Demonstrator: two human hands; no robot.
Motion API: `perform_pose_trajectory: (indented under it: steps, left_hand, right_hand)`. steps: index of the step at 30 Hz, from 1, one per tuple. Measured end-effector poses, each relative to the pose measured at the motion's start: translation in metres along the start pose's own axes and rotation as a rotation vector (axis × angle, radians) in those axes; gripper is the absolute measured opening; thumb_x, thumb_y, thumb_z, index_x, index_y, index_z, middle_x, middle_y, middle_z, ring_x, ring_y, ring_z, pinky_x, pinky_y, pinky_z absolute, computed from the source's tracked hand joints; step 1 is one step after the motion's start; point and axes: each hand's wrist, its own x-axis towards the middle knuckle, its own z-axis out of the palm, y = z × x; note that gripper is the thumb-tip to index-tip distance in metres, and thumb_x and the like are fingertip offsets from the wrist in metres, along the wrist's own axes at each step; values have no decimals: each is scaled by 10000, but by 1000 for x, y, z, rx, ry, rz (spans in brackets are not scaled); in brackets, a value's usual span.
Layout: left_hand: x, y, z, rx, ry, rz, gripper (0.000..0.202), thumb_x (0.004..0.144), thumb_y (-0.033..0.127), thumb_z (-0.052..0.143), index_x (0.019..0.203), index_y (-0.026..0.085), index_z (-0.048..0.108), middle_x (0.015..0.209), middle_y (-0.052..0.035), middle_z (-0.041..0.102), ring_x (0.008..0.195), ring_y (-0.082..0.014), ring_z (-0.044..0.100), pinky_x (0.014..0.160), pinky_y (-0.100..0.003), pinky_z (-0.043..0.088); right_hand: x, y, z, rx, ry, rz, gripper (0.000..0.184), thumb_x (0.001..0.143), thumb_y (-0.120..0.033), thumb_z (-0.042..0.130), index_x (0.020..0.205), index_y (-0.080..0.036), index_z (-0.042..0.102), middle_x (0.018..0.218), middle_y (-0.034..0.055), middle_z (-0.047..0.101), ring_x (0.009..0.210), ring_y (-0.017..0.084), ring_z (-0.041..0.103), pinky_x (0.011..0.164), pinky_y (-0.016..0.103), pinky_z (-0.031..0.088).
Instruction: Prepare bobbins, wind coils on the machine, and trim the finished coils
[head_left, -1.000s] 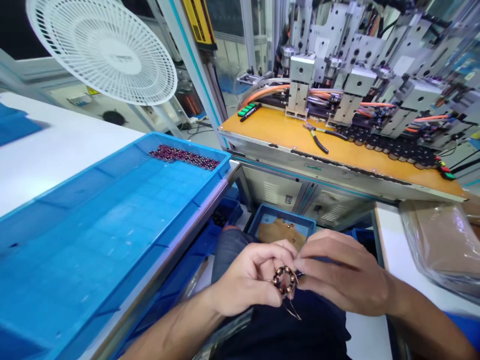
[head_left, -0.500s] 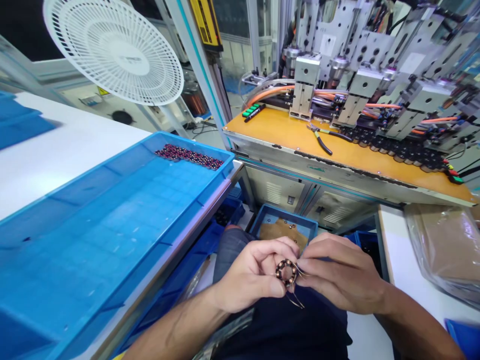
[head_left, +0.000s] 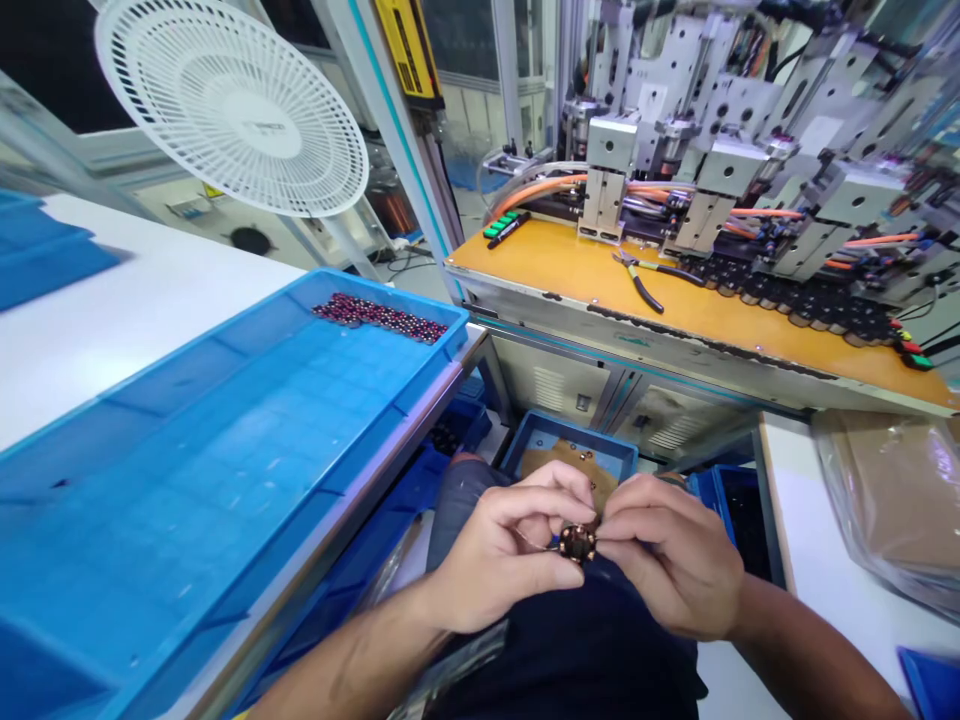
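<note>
A small ring-shaped motor stator with copper windings is held up over my lap. My left hand is closed around its left side, thumb below and fingers above. A thin wire sticks out from the stator toward my left palm. My right hand is closed in a pinch at the stator's right edge, its thumb and fingertips touching there. Whether a wire end also lies between those fingertips is hidden.
At left lies a long blue tray with many small wound parts at its far end. Ahead stands a machine over an orange bench top with pliers. A blue bin sits below; bagged cardboard lies right.
The stator has been turned, so its ring appears tilted and the wires hanging at its lower right no longer show. My right fingers have shifted and now pinch at its edge.
</note>
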Motion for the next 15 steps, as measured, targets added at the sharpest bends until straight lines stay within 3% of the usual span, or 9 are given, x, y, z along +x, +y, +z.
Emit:
perform_pose_trajectory:
  steps: [2, 4, 8, 13, 15]
  left_hand:
    - [0, 0, -1, 63, 27, 23, 449, 712, 148, 831, 1117, 313, 727, 1037, -16, 583, 890, -99, 575, 782, -195, 484]
    - [-1, 3, -4, 100, 29, -49, 536, 689, 192, 857, 1182, 294, 676, 998, -14, 615, 874, -104, 579, 774, -194, 475]
    - [-5, 8, -8, 176, -28, -214, 245, 813, 241, 760, 1025, 182, 654, 791, 6, 628, 699, -70, 569, 657, -166, 442]
    - [-8, 6, -2, 168, 33, -108, 182, 894, 166, 650, 1066, 190, 594, 779, 1, 657, 690, -111, 667, 644, -212, 508]
    - [-7, 5, 0, 114, 41, -44, 210, 867, 128, 672, 1054, 199, 608, 879, -12, 653, 722, -124, 693, 651, -228, 532]
  right_hand:
    - [-3, -1, 3, -43, 36, 22, 88, 905, -83, 561, 889, -138, 627, 750, 47, 635, 673, 128, 633, 608, 244, 529]
    - [-6, 0, 4, -100, 59, 7, 91, 913, -93, 550, 879, -150, 613, 741, 38, 638, 658, 126, 628, 611, 249, 532]
    - [-8, 0, 3, -163, 76, -12, 104, 923, -102, 543, 859, -145, 613, 727, 39, 639, 631, 118, 619, 603, 244, 525]
    - [-7, -4, 4, -238, 121, 6, 102, 880, -72, 571, 874, -157, 628, 719, 31, 649, 625, 121, 622, 624, 243, 551]
    - [-6, -5, 6, -252, 140, 29, 127, 857, -52, 577, 884, -163, 630, 717, 28, 649, 628, 125, 627, 621, 243, 554]
